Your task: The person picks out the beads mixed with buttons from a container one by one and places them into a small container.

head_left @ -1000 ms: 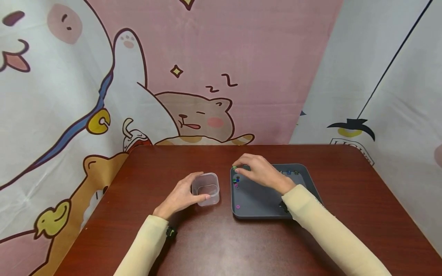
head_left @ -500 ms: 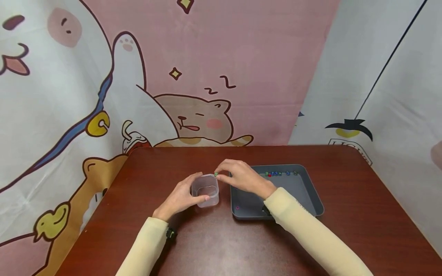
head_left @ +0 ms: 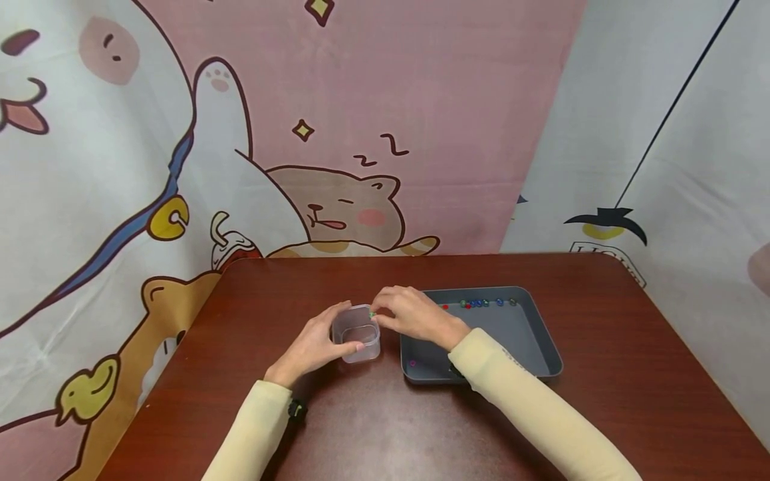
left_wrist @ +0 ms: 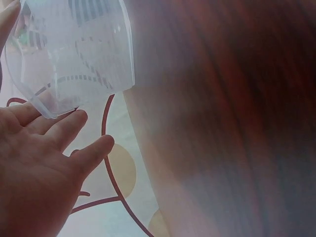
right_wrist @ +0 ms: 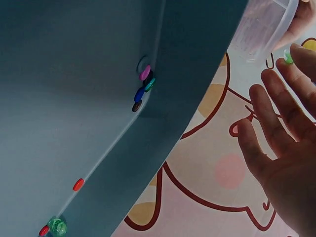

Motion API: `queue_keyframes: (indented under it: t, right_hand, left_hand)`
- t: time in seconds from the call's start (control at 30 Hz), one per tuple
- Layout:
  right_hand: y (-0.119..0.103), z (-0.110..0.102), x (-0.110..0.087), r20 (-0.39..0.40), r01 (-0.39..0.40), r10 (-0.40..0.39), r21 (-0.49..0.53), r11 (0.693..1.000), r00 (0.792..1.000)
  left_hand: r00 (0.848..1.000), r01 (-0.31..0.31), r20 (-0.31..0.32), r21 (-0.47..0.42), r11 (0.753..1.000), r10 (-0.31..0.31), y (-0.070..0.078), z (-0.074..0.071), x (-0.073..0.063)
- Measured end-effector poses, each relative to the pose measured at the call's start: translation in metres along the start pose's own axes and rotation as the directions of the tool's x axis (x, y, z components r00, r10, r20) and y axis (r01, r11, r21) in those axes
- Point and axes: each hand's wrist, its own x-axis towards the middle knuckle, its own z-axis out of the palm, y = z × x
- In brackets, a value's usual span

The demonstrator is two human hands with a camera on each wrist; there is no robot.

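In the head view, my left hand (head_left: 309, 346) holds a clear plastic box (head_left: 363, 354) on the table, thumb at the near side and fingers at the far side. My right hand (head_left: 412, 314) is at the box's right rim. Between its thumb and index finger it pinches a clear glass marble with green inside (right_wrist: 288, 57), plainest in the right wrist view. The box's inside shows no contents from above. The left wrist view shows my left fingers around the box wall (left_wrist: 94, 54).
Right of the box lies a grey tray (head_left: 487, 344). Several marbles (head_left: 478, 303) line its far edge, with red pieces (head_left: 445, 306) among them. Small coloured pieces, including a blue one (right_wrist: 139, 94), gather along the tray's side. A pink ring (head_left: 412, 363) lies in its near left corner.
My right hand has moved left from above the tray's far left corner to the box rim, carrying the green marble, and is slightly lower now. My left hand keeps its hold.
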Motion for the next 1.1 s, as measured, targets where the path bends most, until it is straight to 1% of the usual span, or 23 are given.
queue_keyframes:
  t: [0.17,0.23,0.33,0.5,0.67,0.87,1.1]
  right_hand:
    - [0.001,-0.002,-0.004,0.031,-0.029,0.028,0.025,0.999,0.999]
    - [0.002,-0.006,-0.007,0.029,-0.056,0.055,0.048,0.997,0.998]
    - [0.007,-0.015,-0.015,0.004,-0.090,0.090,0.074,0.993,0.996]
    - [0.021,-0.034,-0.035,-0.043,-0.148,0.154,0.121,0.982,0.987]
    - [0.037,-0.051,-0.059,-0.055,-0.235,0.246,0.157,0.959,0.968]
    - [0.059,-0.063,-0.086,-0.043,-0.287,0.296,0.147,0.947,0.954]
    - [0.078,-0.071,-0.107,-0.052,-0.294,0.299,0.084,0.952,0.953]
  left_hand:
    - [1.000,0.003,0.005,-0.009,1.000,-0.003,0.000,0.002,0.000]
    - [1.000,0.003,0.006,-0.013,1.000,-0.003,0.000,0.002,0.000]
    - [1.000,0.005,0.009,-0.010,1.000,-0.005,0.001,0.001,0.001]
    - [1.000,0.004,0.009,0.007,1.000,-0.004,0.002,0.000,0.001]
    - [1.000,-0.003,0.007,0.035,0.999,0.002,0.001,0.000,0.001]
    - [1.000,-0.014,0.008,0.090,0.996,0.013,0.000,-0.001,0.000]
    - [1.000,-0.026,0.017,0.139,0.990,0.023,0.000,-0.003,-0.002]
